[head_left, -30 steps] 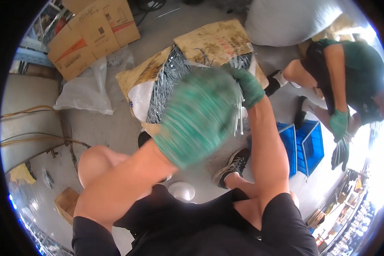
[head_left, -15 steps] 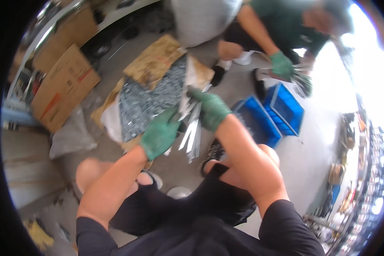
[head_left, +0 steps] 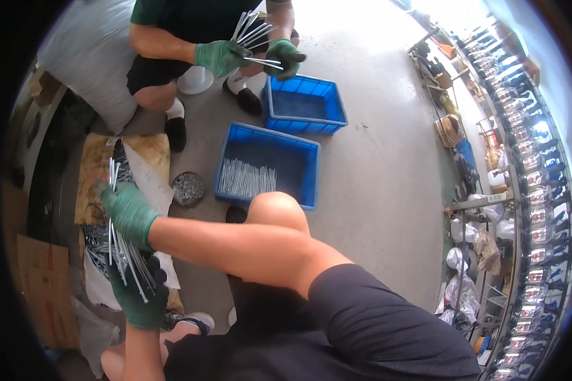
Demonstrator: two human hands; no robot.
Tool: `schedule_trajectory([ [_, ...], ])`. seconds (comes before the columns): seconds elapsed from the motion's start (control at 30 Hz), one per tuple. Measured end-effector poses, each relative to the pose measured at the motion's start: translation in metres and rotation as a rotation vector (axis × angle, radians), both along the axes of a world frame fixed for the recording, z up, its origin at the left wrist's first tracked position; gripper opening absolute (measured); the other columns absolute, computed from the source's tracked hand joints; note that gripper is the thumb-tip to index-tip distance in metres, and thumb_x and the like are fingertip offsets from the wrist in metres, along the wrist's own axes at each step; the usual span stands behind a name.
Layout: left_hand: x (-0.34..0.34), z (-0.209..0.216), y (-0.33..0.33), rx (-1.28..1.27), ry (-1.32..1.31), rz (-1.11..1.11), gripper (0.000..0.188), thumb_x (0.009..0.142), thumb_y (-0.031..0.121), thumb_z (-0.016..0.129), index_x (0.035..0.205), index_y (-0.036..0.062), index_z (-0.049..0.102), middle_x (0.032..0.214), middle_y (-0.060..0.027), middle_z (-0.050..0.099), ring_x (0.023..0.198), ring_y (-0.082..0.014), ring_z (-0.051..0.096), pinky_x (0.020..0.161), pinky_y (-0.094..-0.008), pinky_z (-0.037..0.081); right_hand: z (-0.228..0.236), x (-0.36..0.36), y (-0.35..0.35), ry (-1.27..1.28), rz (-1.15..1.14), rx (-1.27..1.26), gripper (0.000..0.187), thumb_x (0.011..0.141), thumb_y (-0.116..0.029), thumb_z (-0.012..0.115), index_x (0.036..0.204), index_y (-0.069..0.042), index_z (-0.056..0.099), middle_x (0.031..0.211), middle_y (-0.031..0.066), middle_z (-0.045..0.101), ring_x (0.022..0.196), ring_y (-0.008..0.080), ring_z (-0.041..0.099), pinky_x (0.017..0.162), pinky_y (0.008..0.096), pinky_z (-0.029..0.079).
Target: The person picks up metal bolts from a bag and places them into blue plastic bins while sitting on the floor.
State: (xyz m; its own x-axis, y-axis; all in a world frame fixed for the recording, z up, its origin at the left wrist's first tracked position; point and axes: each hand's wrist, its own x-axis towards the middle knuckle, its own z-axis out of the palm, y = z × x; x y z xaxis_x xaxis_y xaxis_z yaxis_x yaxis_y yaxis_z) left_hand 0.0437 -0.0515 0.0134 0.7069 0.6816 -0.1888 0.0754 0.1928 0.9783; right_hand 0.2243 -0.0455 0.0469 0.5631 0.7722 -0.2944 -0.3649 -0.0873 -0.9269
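Over an opened brown sack at the left, my right hand in a green glove is closed round a loose bundle of thin metal rods. My left hand, also gloved, is nearer me, its fingers curled about the bundle's lower ends. Beneath my hands a heap of similar rods lies in the sack, partly covered by them. To the right, a blue bin holds a row of rods laid side by side. A small round container of metal pieces stands between sack and bin.
Across from me a crouching person's gloved hands hold fanned-out rods, above a second blue bin. A big white sack is at the far left, a cardboard box at the left. Loaded shelving lines the right side.
The view has swung to the right, so the sack and my hands now appear farther left. My hands still hold the rods. The row of rods in the near bin has come into sight.
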Motion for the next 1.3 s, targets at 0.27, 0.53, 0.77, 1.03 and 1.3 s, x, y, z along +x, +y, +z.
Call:
schedule_trajectory([
  [0.27,0.015,-0.014,0.026,-0.447,-0.414,-0.11,0.049,0.094,0.006,0.058,0.142,0.0014,0.049,0.128,-0.0102,0.062,0.111,-0.0232,0.063,0.094,-0.0318,0.052,0.023,0.0,-0.008,0.113,0.077,0.253,0.027,0.105,-0.027,0.052,0.109,0.0,0.056,0.088,0.0099,0.058,0.076,0.0198,0.054,0.072,0.0363,0.048],
  [0.53,0.029,-0.018,0.019,-0.902,-0.237,0.23,0.041,0.108,0.046,0.043,0.146,0.0304,0.047,0.122,0.0089,0.058,0.105,-0.0083,0.058,0.083,-0.0249,0.051,0.024,-0.016,-0.013,-0.019,0.138,0.388,0.027,0.094,-0.027,0.059,0.091,0.001,0.059,0.068,0.0023,0.056,0.062,0.0107,0.05,0.058,0.0319,0.047],
  [0.77,0.007,-0.048,0.032,-0.781,-0.143,0.379,0.046,0.106,0.043,0.049,0.149,0.0311,0.042,0.131,0.0098,0.054,0.12,-0.0098,0.055,0.096,-0.0315,0.051,0.031,-0.021,-0.02,-0.139,0.223,0.413,0.047,0.097,-0.043,0.056,0.07,-0.004,0.052,0.059,0.0005,0.048,0.058,0.0095,0.043,0.054,0.0321,0.04],
  [1.03,-0.033,-0.118,0.053,-0.717,-0.481,-0.185,0.057,0.102,0.048,0.052,0.151,0.0237,0.04,0.145,0.0002,0.05,0.132,-0.0209,0.049,0.108,-0.0435,0.045,0.022,-0.037,-0.014,-0.298,0.204,0.551,0.072,0.099,-0.064,0.044,0.061,-0.003,0.046,0.055,0.0044,0.042,0.055,0.0139,0.038,0.051,0.0358,0.036],
  [1.3,-0.029,-0.131,0.058,-1.078,-0.669,-0.681,0.054,0.105,0.048,0.045,0.148,0.0177,0.043,0.141,-0.0029,0.053,0.129,-0.0198,0.052,0.107,-0.0422,0.046,0.017,-0.045,-0.006,-0.314,0.249,0.506,0.078,0.097,-0.07,0.04,0.063,-0.001,0.05,0.055,0.0084,0.045,0.054,0.0166,0.044,0.051,0.036,0.041],
])
